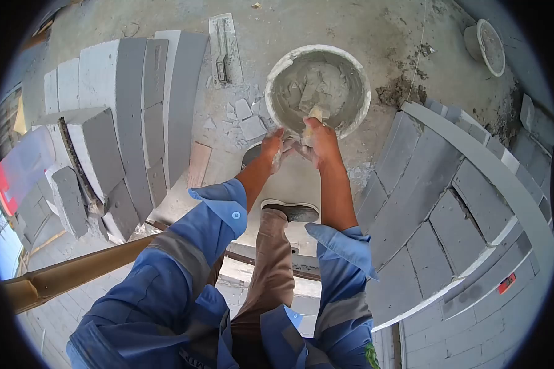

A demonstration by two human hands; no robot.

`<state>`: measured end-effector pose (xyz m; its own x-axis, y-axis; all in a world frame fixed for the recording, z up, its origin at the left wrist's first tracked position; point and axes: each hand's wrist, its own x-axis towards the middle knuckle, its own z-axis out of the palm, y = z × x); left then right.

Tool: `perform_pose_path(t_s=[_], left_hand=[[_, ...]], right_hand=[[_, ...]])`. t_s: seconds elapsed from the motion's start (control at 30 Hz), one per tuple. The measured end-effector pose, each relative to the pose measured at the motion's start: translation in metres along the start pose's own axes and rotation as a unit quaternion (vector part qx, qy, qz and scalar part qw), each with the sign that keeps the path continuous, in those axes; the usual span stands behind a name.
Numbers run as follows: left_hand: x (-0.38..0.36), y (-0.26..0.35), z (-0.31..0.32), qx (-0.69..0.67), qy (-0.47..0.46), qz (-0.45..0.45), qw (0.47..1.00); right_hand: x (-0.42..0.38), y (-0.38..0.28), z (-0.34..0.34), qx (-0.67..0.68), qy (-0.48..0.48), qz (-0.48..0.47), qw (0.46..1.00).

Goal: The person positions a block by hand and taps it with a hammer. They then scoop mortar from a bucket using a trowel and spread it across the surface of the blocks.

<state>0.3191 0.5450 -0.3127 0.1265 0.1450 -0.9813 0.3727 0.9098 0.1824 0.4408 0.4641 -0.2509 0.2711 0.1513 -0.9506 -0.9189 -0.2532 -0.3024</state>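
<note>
My right hand (319, 141) is wrapped around the pale, mortar-smeared handle of a trowel (316, 101) at the near rim of a round bucket (364, 92). The trowel's blade rests over the wet grey mortar (338, 80) inside. Beside it, to the left, is my left hand (276, 150), its fingers loosely apart and whitened with mortar. Nothing shows in its grasp, though part of the palm is hidden. Both hands are close together, just outside the bucket's near edge.
Stacked grey blocks (129, 92) stand at left, with a long-handled tool (77, 163) leaning there. A block wall (425, 190) is at right. A plastering float (226, 49), broken pieces (252, 127) and a second bucket (489, 46) are on the floor. A brown pole (86, 273) crosses lower left.
</note>
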Motion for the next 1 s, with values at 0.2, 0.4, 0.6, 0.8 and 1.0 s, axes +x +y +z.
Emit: perform_pose_path(t_s=[0.2,0.4,0.6,0.8,1.0], left_hand=[[0.036,0.024,-0.015,0.137,0.019,0.130,0.982],[0.081,0.150,-0.038,0.451,0.028,0.292,0.843],[0.053,0.170,-0.025,0.453,0.006,0.294,0.842],[0.060,0.166,-0.029,0.503,0.027,0.359,0.786],[0.062,0.171,-0.021,0.514,0.064,0.318,0.795]], right_hand=[[-0.091,0.030,-0.067,-0.117,-0.005,-0.041,0.992],[-0.077,0.032,-0.093,-0.570,0.216,-0.316,0.727],[0.024,0.073,-0.089,-0.608,0.226,-0.426,0.630],[0.021,0.159,-0.142,-0.629,0.272,-0.308,0.660],[-0.074,0.192,-0.187,-0.526,0.264,-0.293,0.754]])
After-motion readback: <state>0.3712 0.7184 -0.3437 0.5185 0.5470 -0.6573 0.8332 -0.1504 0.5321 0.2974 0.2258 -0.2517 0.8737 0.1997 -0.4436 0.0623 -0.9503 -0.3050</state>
